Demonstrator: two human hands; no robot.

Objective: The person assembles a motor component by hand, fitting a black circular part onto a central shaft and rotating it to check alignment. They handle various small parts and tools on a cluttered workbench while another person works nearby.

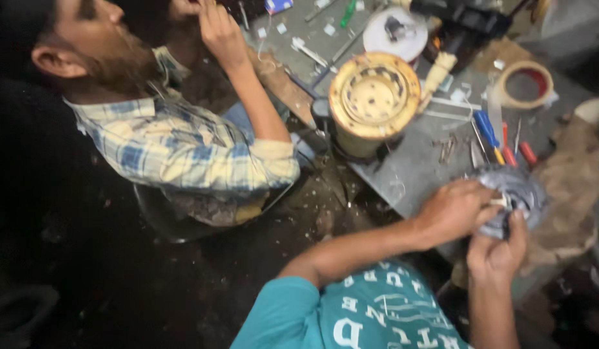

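Left hand (451, 210) and right hand (496, 252) both grip round grey motor part (516, 194) at desk (409, 168) edge. Pale strips, possibly insulation, sit partly tucked into slots; work looks unfinished. Co-worker (176, 142) sits nearby.

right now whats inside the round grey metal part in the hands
The left hand covers much of the round grey metal part; the right hand grips its lower edge. A small pale piece shows by the left fingers. The picture is blurred, so what else sits inside cannot be seen.
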